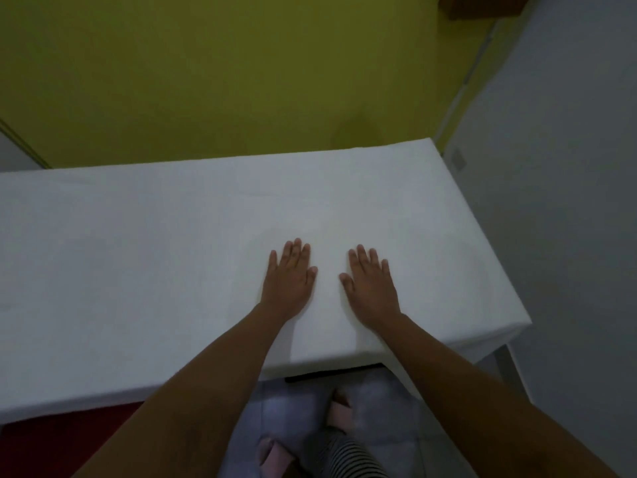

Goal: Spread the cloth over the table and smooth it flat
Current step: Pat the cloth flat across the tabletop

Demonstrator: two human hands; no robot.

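A yellow-green wall (206, 81) rises behind the table (513, 367), with a pale grey wall (568, 132) on the table's right side. A white cloth (138, 253) covers the whole tabletop and hangs over its near and right edges, lying nearly flat with faint creases. Toward the table's near right part, the left hand (287, 277) and right hand (372, 284) lie palm down on the cloth, side by side and apart, fingers straight, gripping nothing. Below the table's near edge are a tiled floor (379, 401), a pink slipper (339, 414), a striped trouser leg (344, 453) and a dark red surface (69, 429).
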